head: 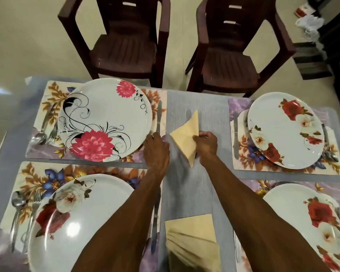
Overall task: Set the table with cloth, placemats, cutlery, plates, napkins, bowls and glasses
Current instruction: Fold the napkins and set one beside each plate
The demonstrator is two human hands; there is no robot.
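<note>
My right hand (205,143) pinches a folded yellow napkin (185,137), a triangle held over the grey cloth (186,185) in the table's middle. My left hand (156,149) reaches to the knife (158,118) at the right rim of the far-left pink-flower plate (104,119), fingertips on the knife's lower end. A stack of yellow napkins (190,240) lies near the front edge between my forearms. Four floral placemats each carry a plate: near left (82,222), far right (285,130), near right (310,228).
A spoon and fork (45,132) lie left of the far-left plate, another pair (24,211) left of the near-left plate. A knife (236,134) lies left of the far-right plate. Two dark plastic chairs (124,42) (234,48) stand behind the table.
</note>
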